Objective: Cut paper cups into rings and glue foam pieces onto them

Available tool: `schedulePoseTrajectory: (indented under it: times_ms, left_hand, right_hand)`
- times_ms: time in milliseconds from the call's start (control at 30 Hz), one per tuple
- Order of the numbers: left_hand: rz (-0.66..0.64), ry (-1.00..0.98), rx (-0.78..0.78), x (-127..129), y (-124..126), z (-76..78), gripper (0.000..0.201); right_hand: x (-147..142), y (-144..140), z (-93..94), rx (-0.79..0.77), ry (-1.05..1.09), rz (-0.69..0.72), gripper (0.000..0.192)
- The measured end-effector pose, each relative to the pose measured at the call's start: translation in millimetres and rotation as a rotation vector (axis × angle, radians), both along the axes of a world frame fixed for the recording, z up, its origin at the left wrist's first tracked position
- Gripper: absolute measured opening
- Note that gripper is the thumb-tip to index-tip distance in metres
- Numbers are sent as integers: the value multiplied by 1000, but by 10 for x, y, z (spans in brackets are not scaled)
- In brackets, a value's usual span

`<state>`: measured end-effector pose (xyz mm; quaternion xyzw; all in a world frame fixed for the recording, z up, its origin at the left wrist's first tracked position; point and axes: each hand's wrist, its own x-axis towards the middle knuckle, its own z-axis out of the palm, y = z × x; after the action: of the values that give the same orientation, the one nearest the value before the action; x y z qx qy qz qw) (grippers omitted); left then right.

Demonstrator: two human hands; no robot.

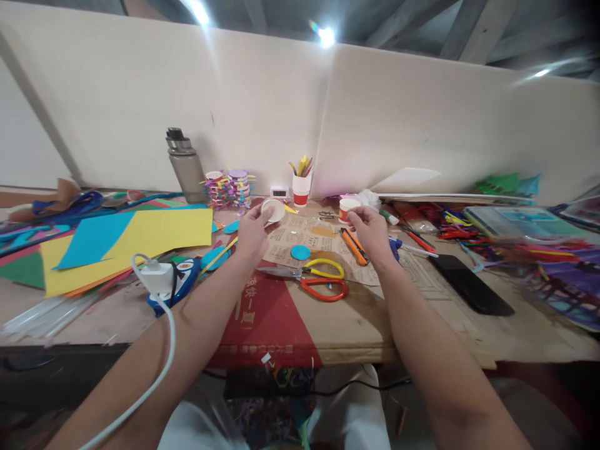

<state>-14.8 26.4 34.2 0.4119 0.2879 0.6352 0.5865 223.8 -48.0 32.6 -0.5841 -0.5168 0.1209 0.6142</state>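
My left hand (253, 230) holds a small white paper cup (273, 210) by its rim, tipped so the open mouth faces me, above the far middle of the table. My right hand (370, 230) hovers to the right with fingers pinched together; whether anything is between them is too small to tell. Between the hands lies a blue paper disc (300, 252) on a printed brown sheet (313, 236). Scissors with yellow and red handles (319, 280) lie just nearer to me. An orange utility knife (354, 246) lies beside my right hand.
Yellow and blue paper sheets (135, 240) cover the left. A glue gun (175, 281) with a white cable sits near my left forearm. A grey bottle (185, 165), stacked colourful pieces (229, 187), a cup of sticks (301, 184) stand at the back. A black phone (471, 284) and pipe cleaners lie right.
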Motion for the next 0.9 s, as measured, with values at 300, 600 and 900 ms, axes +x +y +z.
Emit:
schedulePoseTrajectory:
  times_ms: [300,600,900]
  left_hand:
    - [47,177,-34,-7,32,-148,28]
    - [-88,667,221,167,-211,-269,25]
    - [-69,577,101,119,-164,-268,28]
  right_hand:
    - [-383,-45,-201,-214,-369,261,14]
    - [-434,-43,-283,-263,-534,304,16]
    - [-440,13,-294,-262,-356,260,16]
